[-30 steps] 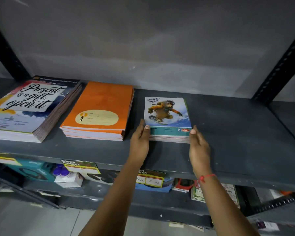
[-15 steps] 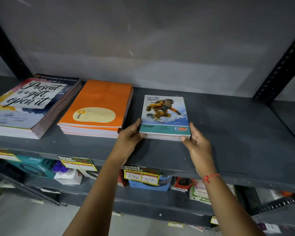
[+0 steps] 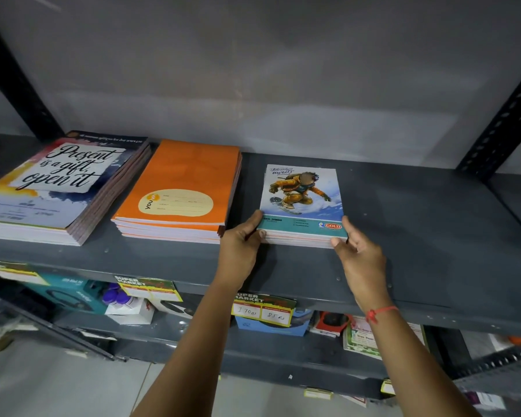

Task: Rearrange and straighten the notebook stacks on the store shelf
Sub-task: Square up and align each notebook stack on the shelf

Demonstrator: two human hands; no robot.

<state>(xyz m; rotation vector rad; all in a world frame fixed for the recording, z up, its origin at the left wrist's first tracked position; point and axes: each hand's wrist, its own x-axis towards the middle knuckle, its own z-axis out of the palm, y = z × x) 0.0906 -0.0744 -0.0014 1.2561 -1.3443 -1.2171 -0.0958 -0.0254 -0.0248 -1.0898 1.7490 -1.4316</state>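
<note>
Now both hands grip the small notebook stack (image 3: 301,203) on the gray shelf (image 3: 418,230): left hand (image 3: 241,248) curled on its 7 o'clock corner, right hand (image 3: 358,251) on its 5 o'clock corner. Orange stack (image 3: 181,188) just beside at 9 o'clock, quote-cover stack (image 3: 57,185) beyond it.
</note>
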